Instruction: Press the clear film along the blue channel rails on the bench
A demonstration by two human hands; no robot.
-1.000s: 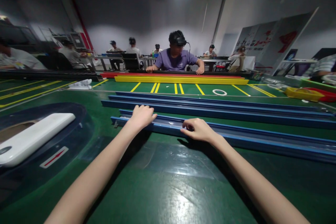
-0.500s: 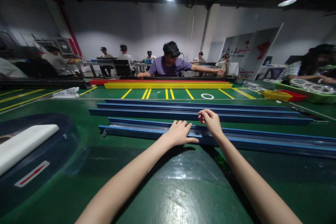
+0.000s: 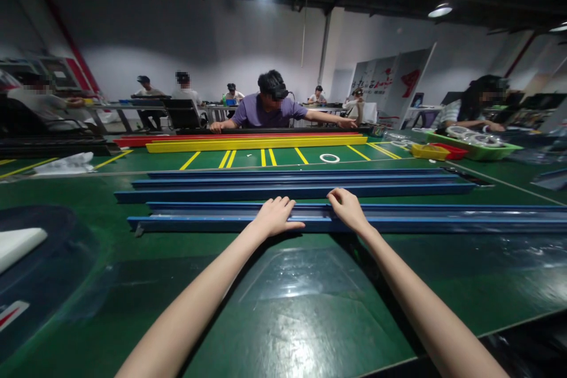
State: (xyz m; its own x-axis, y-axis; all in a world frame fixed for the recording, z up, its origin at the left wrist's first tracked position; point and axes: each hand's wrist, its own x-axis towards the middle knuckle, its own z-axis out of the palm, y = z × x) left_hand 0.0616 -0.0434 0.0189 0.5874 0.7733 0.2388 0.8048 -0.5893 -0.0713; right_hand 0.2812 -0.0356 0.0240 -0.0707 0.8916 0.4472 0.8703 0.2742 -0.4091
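A long blue channel rail (image 3: 212, 225) lies across the green table, its trough facing up. My left hand (image 3: 275, 217) rests over this rail, fingers stretched toward the far side and thumb apart along the near edge. Just to its right, my right hand (image 3: 348, 209) is over the same rail with its fingers curled together. Whatever is between those fingers is hidden. Beyond both hands, more blue rails (image 3: 195, 194) lie side by side, roughly parallel to the near one.
Yellow (image 3: 248, 143) and red rails (image 3: 133, 142) lie farther back, before a person in purple (image 3: 266, 109). A white ring (image 3: 329, 154) sits on the table. At right are a yellow tray (image 3: 427, 152) and a green tray (image 3: 505, 149). Clear film (image 3: 301, 271) covers the table nearby.
The view has turned to the right, so the surroundings appear farther left. My right hand has come closer to the near rail, its fingers more curled. My left hand stays on the rail.
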